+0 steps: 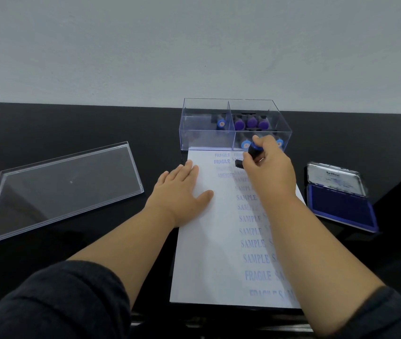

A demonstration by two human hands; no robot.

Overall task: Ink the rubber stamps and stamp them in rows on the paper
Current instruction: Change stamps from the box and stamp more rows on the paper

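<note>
Pressing flat, fingers straight, the left hand (182, 189) pins the paper (209, 253) at its left edge. Right hand (269, 172) grips 1 stamp (253, 152) near the sheet's top, base at the paper beside the FRAGILE prints. Best pressed straight down, evenly, no rocking, then lifted vertically. Ink pad (341, 209) lies open right; stamp box (233, 126) beyond.

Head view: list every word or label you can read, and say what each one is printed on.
"FRAGILE": stamped in blue on the paper, near its far edge and again near its near edge.
"SAMPLE": stamped repeatedly in a column down the paper.
"AMENDED": faint print on the paper, partly hidden by the right hand; uncertain.
"Artline": inside the open lid of the ink pad; smaller print below is blurred.
Labels on the stamp caps in the clear box: too small to read.
</note>
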